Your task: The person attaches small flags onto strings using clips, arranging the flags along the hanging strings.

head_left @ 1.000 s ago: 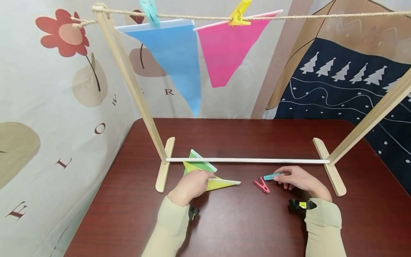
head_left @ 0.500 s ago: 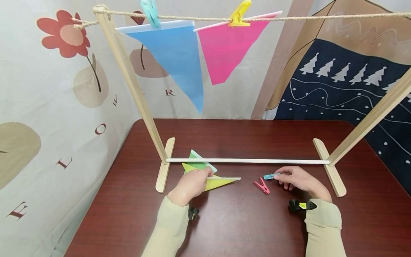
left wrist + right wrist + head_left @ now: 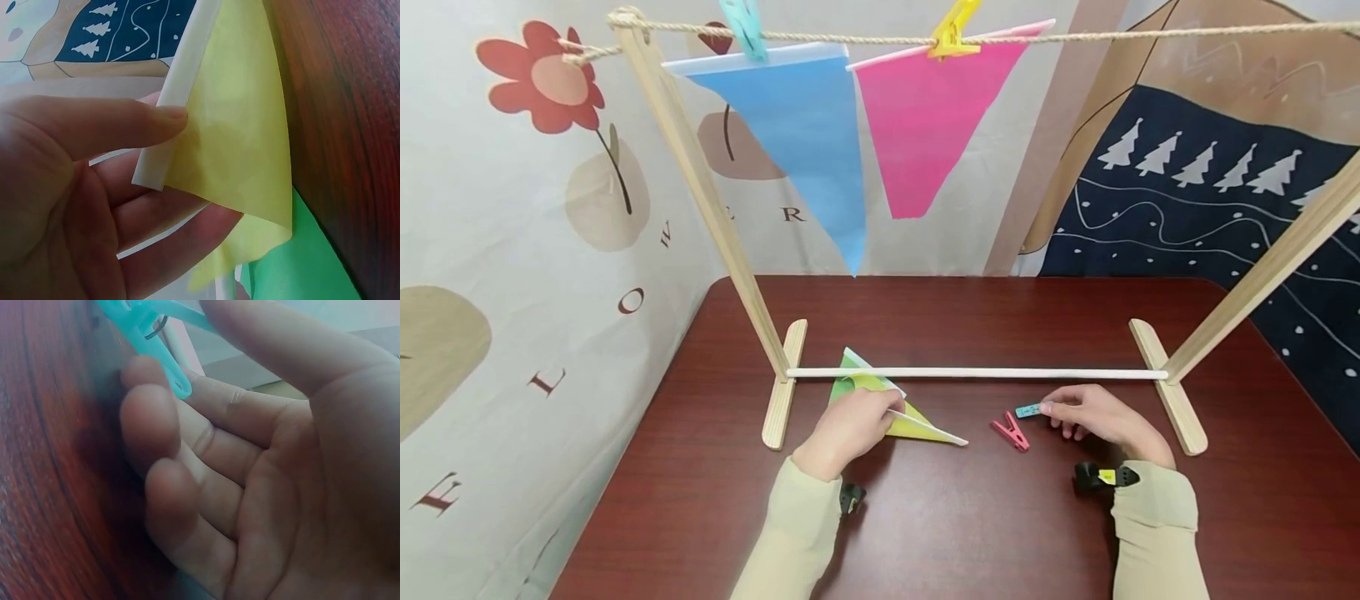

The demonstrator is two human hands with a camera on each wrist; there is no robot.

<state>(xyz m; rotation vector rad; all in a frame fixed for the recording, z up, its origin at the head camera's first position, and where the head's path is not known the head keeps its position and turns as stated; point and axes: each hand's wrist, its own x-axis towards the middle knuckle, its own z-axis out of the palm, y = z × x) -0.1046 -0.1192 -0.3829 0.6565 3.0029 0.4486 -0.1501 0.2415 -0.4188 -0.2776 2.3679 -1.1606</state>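
Note:
My left hand (image 3: 853,425) pinches a yellow pennant flag (image 3: 240,112) by its white top strip, thumb in front and fingers behind. Under it lies a green pennant flag (image 3: 841,388), partly covered and reaching beneath the white rod. My right hand (image 3: 1093,417) holds a light blue clothespin (image 3: 1028,411) by its handle end, low over the table; in the right wrist view the thumb sits on one arm of the clothespin (image 3: 147,337) and the fingers curl by the other. Just left of it a red clothespin (image 3: 1011,432) lies on the table.
A wooden frame with a left post (image 3: 700,192), a right post (image 3: 1262,267) and a white rod (image 3: 985,373) spans the dark red table (image 3: 955,517). From its rope (image 3: 850,38) hang a blue pennant (image 3: 797,117) under a light blue clothespin and a pink pennant (image 3: 925,125) under a yellow one.
The yellow flag has tilted in my left hand, its right tip dropping toward the table. My right hand stays in place with the blue clothespin. The hanging pennants sway slightly.

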